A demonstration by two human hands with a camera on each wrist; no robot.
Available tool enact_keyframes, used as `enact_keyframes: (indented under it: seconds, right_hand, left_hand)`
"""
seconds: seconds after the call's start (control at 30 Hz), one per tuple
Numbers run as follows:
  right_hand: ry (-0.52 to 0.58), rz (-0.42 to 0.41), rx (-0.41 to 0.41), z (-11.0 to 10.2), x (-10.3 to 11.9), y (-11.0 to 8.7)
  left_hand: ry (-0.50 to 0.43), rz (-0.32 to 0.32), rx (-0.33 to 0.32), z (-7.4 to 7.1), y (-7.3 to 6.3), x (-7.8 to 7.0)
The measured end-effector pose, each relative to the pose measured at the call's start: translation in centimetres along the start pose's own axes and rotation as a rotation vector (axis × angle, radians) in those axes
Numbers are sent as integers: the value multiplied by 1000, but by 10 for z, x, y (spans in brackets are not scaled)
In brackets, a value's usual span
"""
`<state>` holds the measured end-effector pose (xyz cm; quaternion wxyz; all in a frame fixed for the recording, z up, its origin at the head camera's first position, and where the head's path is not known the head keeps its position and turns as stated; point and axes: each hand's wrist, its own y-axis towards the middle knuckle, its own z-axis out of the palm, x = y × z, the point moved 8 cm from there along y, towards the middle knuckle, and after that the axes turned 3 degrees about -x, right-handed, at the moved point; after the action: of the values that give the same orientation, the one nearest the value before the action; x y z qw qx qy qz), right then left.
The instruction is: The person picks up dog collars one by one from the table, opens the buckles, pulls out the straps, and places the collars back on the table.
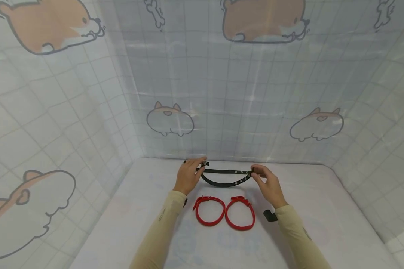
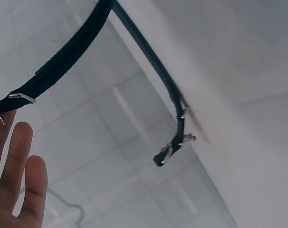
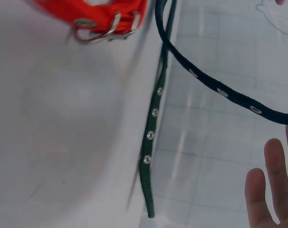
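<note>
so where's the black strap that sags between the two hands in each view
Head: the sagging strap curves between the left hand and right hand, around the picture's middle.
Left wrist: the sagging strap slants from the left edge up to the top.
Right wrist: the sagging strap curves from top middle to the right edge.
Shared landmark: the other, straighter black strap.

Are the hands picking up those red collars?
No, the two red collars lie on the white table, while the left hand and right hand hold a black strap.
</note>
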<state>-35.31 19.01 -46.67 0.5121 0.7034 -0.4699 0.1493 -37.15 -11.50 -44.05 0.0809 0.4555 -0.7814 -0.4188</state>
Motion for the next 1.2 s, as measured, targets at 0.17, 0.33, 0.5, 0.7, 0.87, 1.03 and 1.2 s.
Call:
enact_keyframes:
  seconds: [0.17, 0.33, 0.5, 0.7, 0.87, 1.03, 1.2]
  right_hand:
    - [-11, 30, 11, 2, -5, -3]
    - [-40, -4, 7, 0, -7, -3]
    - [-89, -34, 0, -4, -10, -3]
    - [-200, -11, 16, -11, -17, -4]
    - [-303, 37, 34, -19, -25, -10]
    - [-370, 67, 44, -27, -38, -17]
    - [-443, 112, 71, -34, -51, -20]
  left_hand:
    - [7, 12, 7, 1, -2, 1]
    - [25, -7, 12, 0, -4, 5]
    - [57, -9, 1, -2, -8, 13]
    - [92, -14, -24, -10, -10, 22]
    - [136, -52, 16, -11, -16, 33]
    - [166, -112, 43, -12, -25, 47]
    - [191, -162, 47, -14, -34, 61]
